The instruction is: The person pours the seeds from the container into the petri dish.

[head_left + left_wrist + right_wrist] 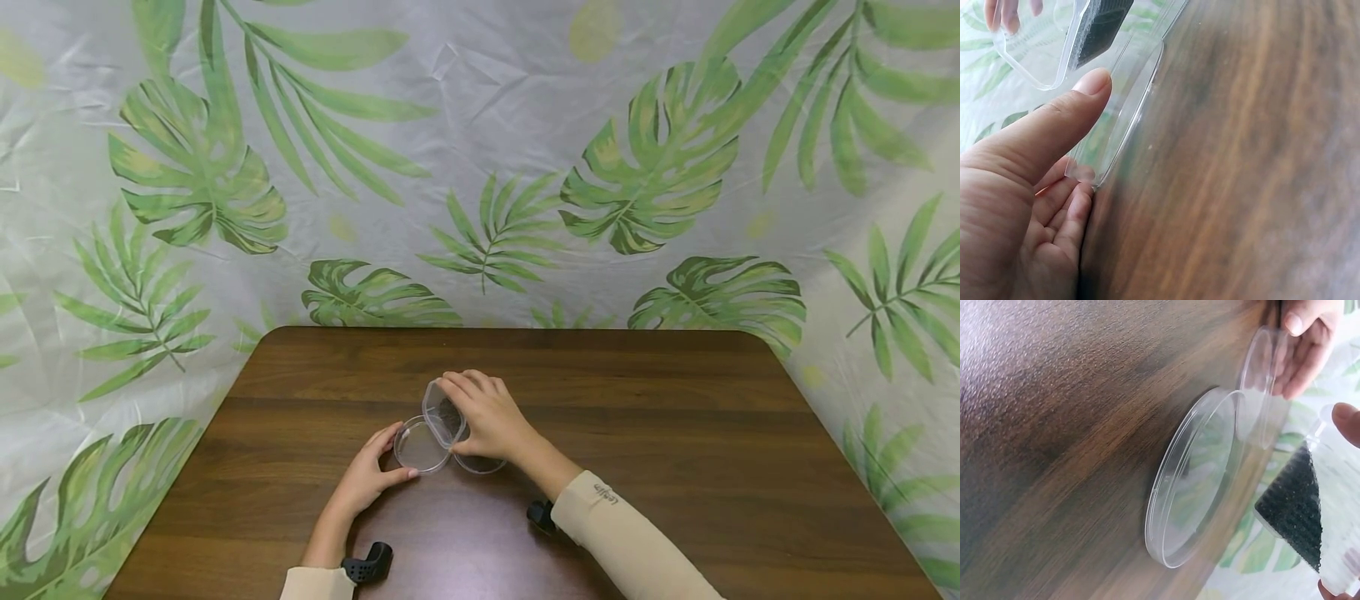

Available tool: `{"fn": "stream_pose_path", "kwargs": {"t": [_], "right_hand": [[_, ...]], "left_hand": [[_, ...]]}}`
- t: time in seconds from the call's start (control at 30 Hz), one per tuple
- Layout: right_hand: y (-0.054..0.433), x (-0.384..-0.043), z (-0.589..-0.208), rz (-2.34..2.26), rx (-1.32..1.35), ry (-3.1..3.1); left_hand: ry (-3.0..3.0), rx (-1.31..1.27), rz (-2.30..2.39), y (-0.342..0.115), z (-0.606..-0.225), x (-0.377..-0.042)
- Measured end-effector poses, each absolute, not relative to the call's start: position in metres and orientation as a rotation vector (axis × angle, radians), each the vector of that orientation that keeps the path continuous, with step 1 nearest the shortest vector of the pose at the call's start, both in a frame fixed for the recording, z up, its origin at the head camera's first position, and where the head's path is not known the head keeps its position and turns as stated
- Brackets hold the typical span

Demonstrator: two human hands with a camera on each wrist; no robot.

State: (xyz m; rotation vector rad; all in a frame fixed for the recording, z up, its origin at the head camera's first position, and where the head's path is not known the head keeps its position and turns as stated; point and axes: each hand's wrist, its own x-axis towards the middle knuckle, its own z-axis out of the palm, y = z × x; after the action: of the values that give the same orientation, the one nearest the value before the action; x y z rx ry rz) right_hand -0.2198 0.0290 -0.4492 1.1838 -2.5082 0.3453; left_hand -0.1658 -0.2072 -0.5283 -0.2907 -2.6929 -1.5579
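My left hand (pixel 365 477) holds the rim of a clear petri dish (pixel 420 447) on the table, thumb at the near side and fingers at the far left. In my right hand (pixel 489 417) is a clear plastic container (pixel 432 402), gripped between thumb and fingers. It is tilted above the dishes, its open mouth towards the left one. Dark, fine granular material (pixel 1294 503) lies banked against one side inside it. A second petri dish (pixel 1155 519) stands to the right of the first, partly under my right hand in the head view.
The brown wooden table (pixel 637 417) reaches back to a pale curtain (pixel 495 125) with green leaf prints. Black wrist cameras (pixel 369 563) sit at both cuffs of the beige sleeves (pixel 630 533).
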Motion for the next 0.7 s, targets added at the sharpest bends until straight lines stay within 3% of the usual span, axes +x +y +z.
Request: {"fn": "stream_pose_path", "kwargs": {"t": [0.7], "right_hand": [[0.023, -0.217, -0.447, 0.238, 1.207, -2.493]], "left_hand": [[-2.700, -0.275, -1.594, -0.194, -0.493, -0.151]]}}
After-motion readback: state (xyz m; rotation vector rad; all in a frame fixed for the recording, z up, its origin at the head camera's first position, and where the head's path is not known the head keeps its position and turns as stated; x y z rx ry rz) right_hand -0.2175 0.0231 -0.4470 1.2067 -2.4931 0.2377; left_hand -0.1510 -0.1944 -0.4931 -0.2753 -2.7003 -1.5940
